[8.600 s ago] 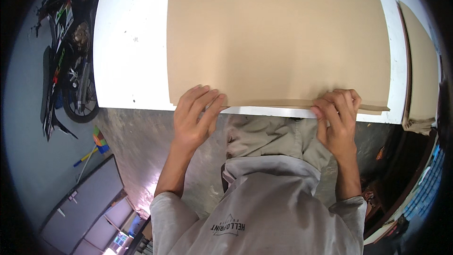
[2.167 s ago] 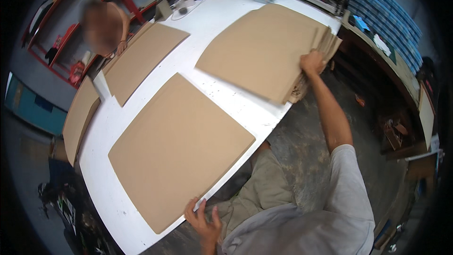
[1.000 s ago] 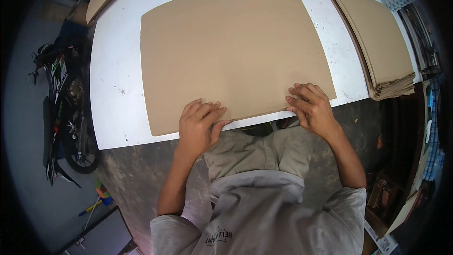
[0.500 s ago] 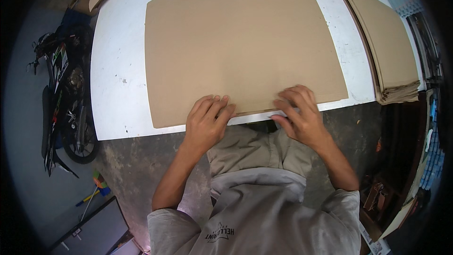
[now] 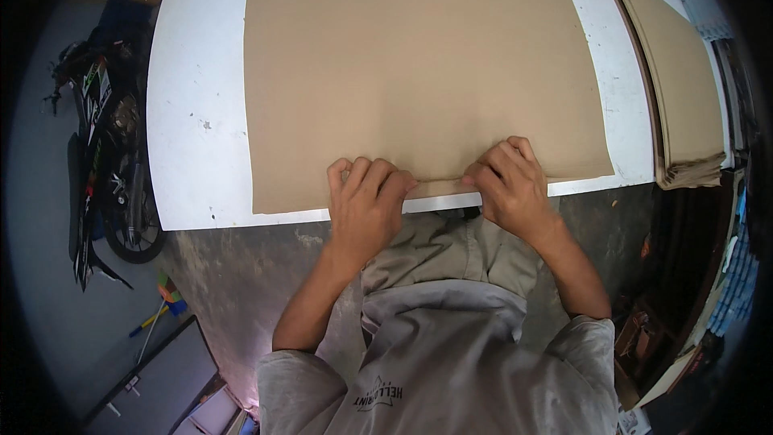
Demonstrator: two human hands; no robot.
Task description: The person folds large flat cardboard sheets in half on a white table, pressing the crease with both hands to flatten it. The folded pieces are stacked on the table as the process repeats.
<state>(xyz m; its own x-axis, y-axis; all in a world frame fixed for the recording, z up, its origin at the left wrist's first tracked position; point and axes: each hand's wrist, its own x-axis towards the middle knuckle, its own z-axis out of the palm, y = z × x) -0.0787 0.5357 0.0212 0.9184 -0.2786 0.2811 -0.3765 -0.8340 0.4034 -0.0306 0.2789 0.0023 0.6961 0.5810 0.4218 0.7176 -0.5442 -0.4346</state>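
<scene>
The large brown cardboard sheet (image 5: 419, 72) lies flat on the white surface (image 5: 193, 113), its near edge along the surface's front rim just before you. Your left hand (image 5: 364, 197) and right hand (image 5: 509, 181) sit close together on that edge, palms down, fingers curled over and pressing the cardboard.

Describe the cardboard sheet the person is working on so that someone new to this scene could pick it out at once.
On the white table, it is the large flat brown cardboard sheet lying singly in the middle. Both hands, left hand and right hand, press its near edge, unlike the stack of sheets at the table's right end.
</scene>
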